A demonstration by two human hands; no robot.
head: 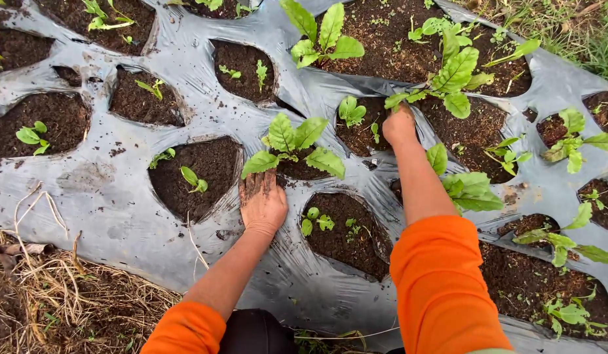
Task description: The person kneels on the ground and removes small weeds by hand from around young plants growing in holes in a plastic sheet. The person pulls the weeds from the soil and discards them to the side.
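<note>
We press our muddy left hand [263, 202] flat on the plastic sheet [107, 190], fingers spread, below a leafy seedling [292, 145]. At two o'clock, our right hand [399, 124] seems clenched around another seedling's [448, 77] stem.

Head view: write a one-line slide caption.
Soil-smeared left hand rests below a leafy seedling while the right hand reaches into another hole in the black plastic mulch.

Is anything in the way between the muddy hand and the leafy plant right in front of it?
Nothing visible. The left hand lies flat on the grey plastic sheet with its fingertips already at the base of the leafy plant, under its lowest leaf. The right hand is at another hole further back.
</note>
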